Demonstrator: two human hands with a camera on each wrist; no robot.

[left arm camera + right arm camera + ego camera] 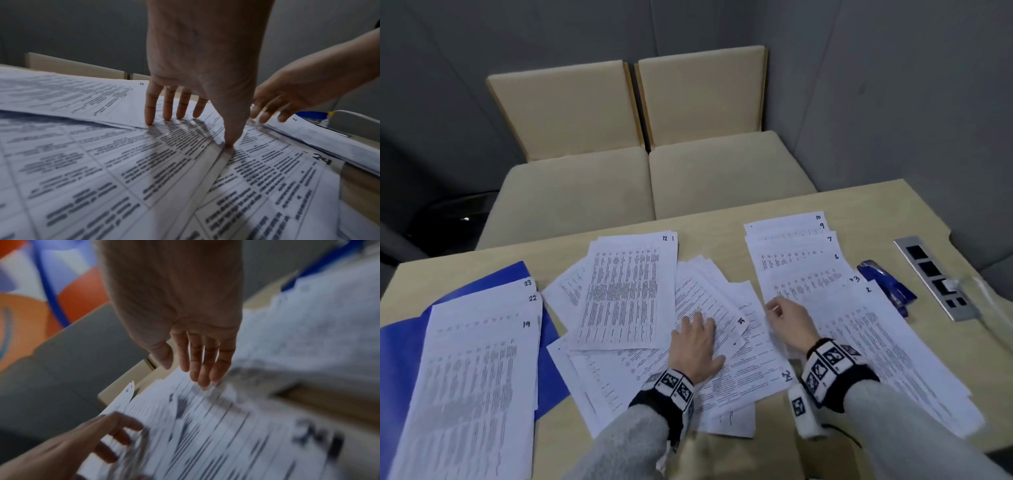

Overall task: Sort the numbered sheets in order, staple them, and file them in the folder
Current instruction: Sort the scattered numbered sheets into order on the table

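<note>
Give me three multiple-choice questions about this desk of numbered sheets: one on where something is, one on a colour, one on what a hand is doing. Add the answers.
1. Where does the stapler lie?
A. on the folder
B. on the table, right of the pile with sheets 2 to 10
C. on a chair

2. What colour is the folder under the left pile?
A. red
B. green
C. blue

3. What is the left hand doing?
A. pressing flat on the loose middle sheets
B. gripping the stapler
C. hanging off the table

Answers: 1 B, the stapler sits on the table beside that pile; 2 C, blue shows around the pile; 3 A, straight fingers rest on paper.
</note>
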